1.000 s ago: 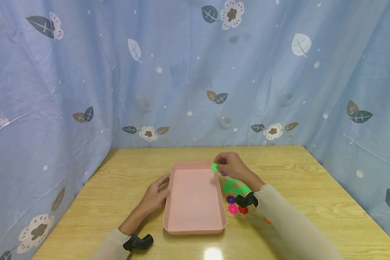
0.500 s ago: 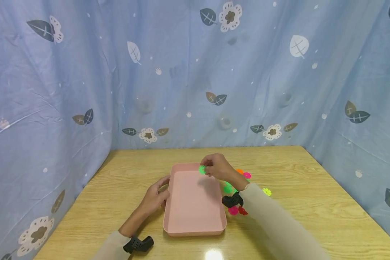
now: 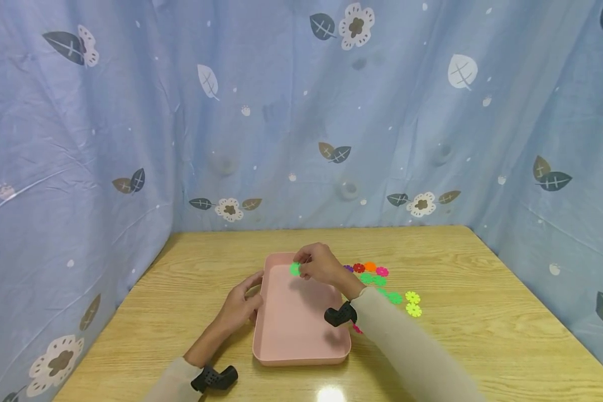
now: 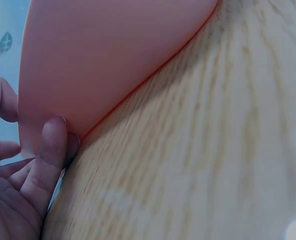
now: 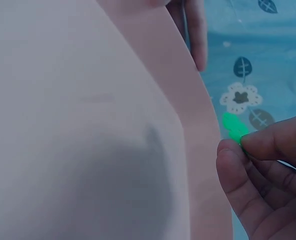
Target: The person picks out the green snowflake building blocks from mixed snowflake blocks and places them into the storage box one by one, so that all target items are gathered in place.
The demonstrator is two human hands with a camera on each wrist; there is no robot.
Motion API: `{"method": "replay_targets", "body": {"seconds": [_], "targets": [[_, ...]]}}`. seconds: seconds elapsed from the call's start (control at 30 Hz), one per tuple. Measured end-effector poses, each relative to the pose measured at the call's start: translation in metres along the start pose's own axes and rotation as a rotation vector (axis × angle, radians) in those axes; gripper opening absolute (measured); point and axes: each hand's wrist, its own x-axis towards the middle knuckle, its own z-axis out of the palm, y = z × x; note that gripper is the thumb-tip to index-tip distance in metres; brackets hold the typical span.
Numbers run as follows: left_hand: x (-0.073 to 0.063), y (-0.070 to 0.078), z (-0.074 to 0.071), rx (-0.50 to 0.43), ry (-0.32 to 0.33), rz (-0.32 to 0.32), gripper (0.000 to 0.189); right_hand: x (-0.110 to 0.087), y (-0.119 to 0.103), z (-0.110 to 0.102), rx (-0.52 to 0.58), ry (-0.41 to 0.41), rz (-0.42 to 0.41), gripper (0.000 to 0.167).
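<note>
A pink rectangular tray (image 3: 301, 329) lies on the table. My left hand (image 3: 242, 301) rests against its left side; in the left wrist view the thumb (image 4: 52, 140) touches the outer wall. Over the far part of the tray, my right hand (image 3: 321, 265) pinches a green flower-shaped plastic disc (image 3: 295, 269) between thumb and fingers. The right wrist view has this green disc (image 5: 235, 127) edge-on at the fingertips, with a shadow on the tray floor below. Right of the tray lie more green discs (image 3: 394, 298), partly hidden by the right forearm.
Behind the right hand are a red disc (image 3: 359, 268), an orange disc (image 3: 370, 267) and a pink disc (image 3: 382, 272). Two yellow discs (image 3: 412, 297) lie farther right. The wooden table (image 3: 482, 312) is enclosed by a blue patterned curtain (image 3: 281, 111).
My right hand has carried the green disc leftward from the tray's far right corner to above its far left part. More loose discs show on the right. The left hand stays put.
</note>
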Motion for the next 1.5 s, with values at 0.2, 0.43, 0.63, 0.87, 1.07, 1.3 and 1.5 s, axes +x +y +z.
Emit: {"method": "replay_targets", "body": {"seconds": [0.2, 0.43, 0.63, 0.87, 1.07, 1.3, 1.5], "targets": [[-0.001, 0.0, 0.0, -0.007, 0.003, -0.011, 0.068, 0.004, 0.002, 0.012, -0.206, 0.031, 0.046, 0.013], [0.001, -0.002, 0.002, -0.003, 0.002, -0.013, 0.068, 0.008, 0.001, 0.027, -0.093, -0.018, 0.047, 0.029], [0.004, -0.004, 0.004, -0.009, -0.01, -0.009, 0.068, 0.013, 0.002, 0.04, -0.063, -0.047, 0.034, 0.031], [0.004, -0.002, 0.005, 0.004, 0.002, -0.005, 0.066, 0.018, 0.006, 0.049, -0.101, -0.038, 0.001, 0.025], [0.004, -0.001, 0.003, 0.003, -0.009, -0.007, 0.067, 0.016, 0.009, 0.051, -0.035, -0.063, 0.03, 0.038], [0.005, 0.0, 0.002, 0.021, 0.013, 0.003, 0.066, 0.016, 0.006, 0.051, 0.041, -0.068, 0.074, 0.037], [0.0, -0.001, 0.003, 0.059, 0.032, -0.008, 0.065, 0.015, 0.005, 0.051, 0.058, -0.066, 0.078, 0.036]]}}
